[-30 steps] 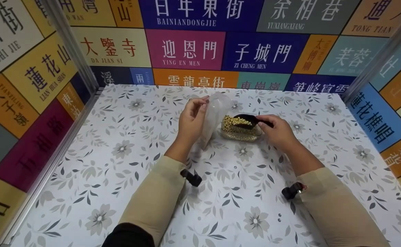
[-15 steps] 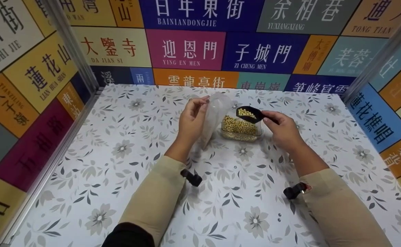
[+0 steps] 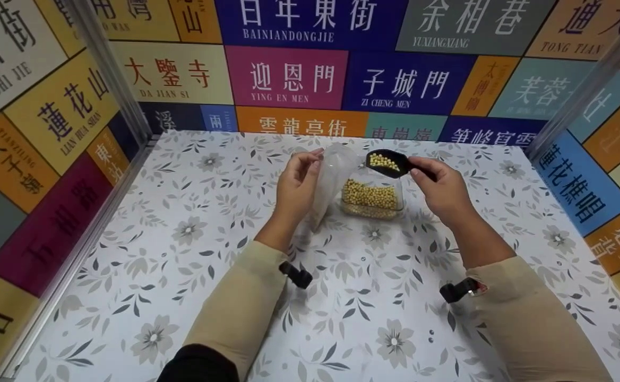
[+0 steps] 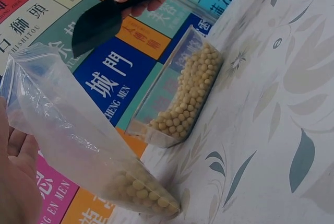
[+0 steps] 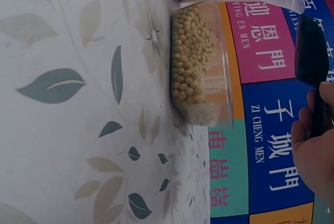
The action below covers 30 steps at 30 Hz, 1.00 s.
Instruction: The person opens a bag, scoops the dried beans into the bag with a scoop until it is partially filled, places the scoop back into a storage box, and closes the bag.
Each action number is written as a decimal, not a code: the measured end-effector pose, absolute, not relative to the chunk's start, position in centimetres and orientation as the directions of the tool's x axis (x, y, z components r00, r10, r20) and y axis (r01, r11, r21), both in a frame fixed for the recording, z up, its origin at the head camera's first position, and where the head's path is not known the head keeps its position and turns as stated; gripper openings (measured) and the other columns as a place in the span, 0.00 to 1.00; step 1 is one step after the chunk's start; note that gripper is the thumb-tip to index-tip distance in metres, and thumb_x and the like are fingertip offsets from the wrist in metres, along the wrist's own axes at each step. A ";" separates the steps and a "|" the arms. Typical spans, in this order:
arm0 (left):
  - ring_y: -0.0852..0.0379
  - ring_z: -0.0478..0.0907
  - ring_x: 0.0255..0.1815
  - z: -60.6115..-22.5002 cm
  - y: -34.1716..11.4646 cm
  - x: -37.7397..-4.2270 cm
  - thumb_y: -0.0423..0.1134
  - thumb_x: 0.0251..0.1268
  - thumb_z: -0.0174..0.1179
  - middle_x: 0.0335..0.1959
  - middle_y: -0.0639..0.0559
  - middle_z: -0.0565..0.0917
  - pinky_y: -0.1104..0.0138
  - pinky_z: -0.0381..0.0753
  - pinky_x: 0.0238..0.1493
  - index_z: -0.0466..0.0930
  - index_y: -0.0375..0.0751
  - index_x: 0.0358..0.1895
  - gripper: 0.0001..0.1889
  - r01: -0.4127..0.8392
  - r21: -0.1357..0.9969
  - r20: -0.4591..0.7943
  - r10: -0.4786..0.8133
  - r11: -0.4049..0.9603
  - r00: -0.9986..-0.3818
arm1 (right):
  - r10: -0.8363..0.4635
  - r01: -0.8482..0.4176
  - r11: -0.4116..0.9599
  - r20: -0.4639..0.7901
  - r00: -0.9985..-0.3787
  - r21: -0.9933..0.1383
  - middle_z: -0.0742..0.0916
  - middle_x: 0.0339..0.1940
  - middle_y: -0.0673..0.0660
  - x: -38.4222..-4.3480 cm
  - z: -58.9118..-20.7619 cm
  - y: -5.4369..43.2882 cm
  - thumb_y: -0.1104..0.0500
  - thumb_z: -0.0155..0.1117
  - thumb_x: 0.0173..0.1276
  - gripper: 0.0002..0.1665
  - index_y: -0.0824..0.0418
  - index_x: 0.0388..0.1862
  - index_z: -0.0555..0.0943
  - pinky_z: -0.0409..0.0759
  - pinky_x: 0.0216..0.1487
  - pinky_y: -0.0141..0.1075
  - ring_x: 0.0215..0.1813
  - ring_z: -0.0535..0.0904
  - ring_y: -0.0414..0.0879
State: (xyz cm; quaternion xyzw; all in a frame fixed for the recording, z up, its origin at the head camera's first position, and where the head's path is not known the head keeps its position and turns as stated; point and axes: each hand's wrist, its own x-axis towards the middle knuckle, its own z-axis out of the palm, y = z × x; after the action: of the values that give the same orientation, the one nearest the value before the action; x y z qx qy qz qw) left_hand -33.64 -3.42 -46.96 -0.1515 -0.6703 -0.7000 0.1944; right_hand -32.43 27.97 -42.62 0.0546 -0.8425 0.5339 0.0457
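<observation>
My left hand [image 3: 298, 183] pinches the upper edge of a clear zip bag [image 3: 333, 172], which stands upright on the table with its mouth spread. Soybeans [image 4: 141, 190] fill the bottom of the bag in the left wrist view. My right hand [image 3: 440, 185] grips the handle of a black scoop [image 3: 395, 168], held level above the table with a small heap of soybeans [image 3: 381, 161] in it. The scoop's tip is close to the bag's mouth, on its right. Below the scoop sits a clear rectangular container [image 5: 224, 78] partly filled with soybeans [image 3: 369, 195].
A white table [image 3: 182, 297] with a grey flower and leaf pattern lies under everything. Walls of coloured panels with lettering [image 3: 289, 77] rise at the back and both sides, with metal posts [image 3: 113, 63] at the corners.
My right hand has lifted the scoop, loaded with soybeans, up out of the container to the height of the bag's mouth. My left hand and the bag have stayed in place.
</observation>
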 end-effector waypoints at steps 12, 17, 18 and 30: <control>0.55 0.81 0.71 -46.9 -3.4 -33.6 0.35 0.83 0.56 0.66 0.46 0.86 0.66 0.78 0.76 0.79 0.38 0.53 0.05 0.476 0.879 0.473 -0.068 -0.030 -0.878 | -0.106 -0.267 0.568 0.252 -0.962 -0.778 0.81 0.73 0.55 -31.9 -39.1 25.7 0.46 0.58 0.85 0.24 0.50 0.74 0.80 0.80 0.60 0.30 0.69 0.79 0.48; 0.55 0.81 0.72 -46.9 -3.4 -33.6 0.35 0.83 0.56 0.66 0.46 0.86 0.67 0.78 0.77 0.78 0.38 0.52 0.05 0.474 0.880 0.471 -0.065 -0.033 -0.880 | -0.161 -0.325 0.668 0.296 -0.941 -0.670 0.82 0.71 0.54 -31.7 -37.9 24.2 0.48 0.57 0.85 0.23 0.50 0.74 0.80 0.78 0.71 0.51 0.71 0.77 0.51; 0.55 0.81 0.72 -46.9 -3.3 -33.6 0.34 0.83 0.56 0.66 0.46 0.86 0.66 0.78 0.76 0.78 0.38 0.52 0.05 0.474 0.880 0.471 -0.066 -0.041 -0.880 | -0.170 -0.337 0.683 0.308 -0.936 -0.648 0.82 0.71 0.54 -31.7 -37.7 23.9 0.49 0.58 0.85 0.23 0.51 0.74 0.80 0.78 0.73 0.53 0.73 0.76 0.52; 0.56 0.82 0.70 -46.9 -3.4 -33.4 0.37 0.84 0.56 0.66 0.47 0.86 0.65 0.80 0.74 0.79 0.39 0.52 0.06 0.478 0.878 0.475 -0.058 -0.031 -0.878 | -0.318 -0.493 0.782 0.437 -0.841 -0.381 0.86 0.65 0.59 -32.0 -35.3 22.4 0.59 0.61 0.83 0.20 0.56 0.70 0.83 0.74 0.74 0.58 0.72 0.75 0.60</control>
State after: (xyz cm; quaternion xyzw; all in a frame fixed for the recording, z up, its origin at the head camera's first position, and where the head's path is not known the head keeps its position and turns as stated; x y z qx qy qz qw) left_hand -33.44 -3.43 -46.87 -0.1569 -0.6692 -0.7007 0.1909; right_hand -32.03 22.36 -35.35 0.2188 -0.9271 0.2475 0.1772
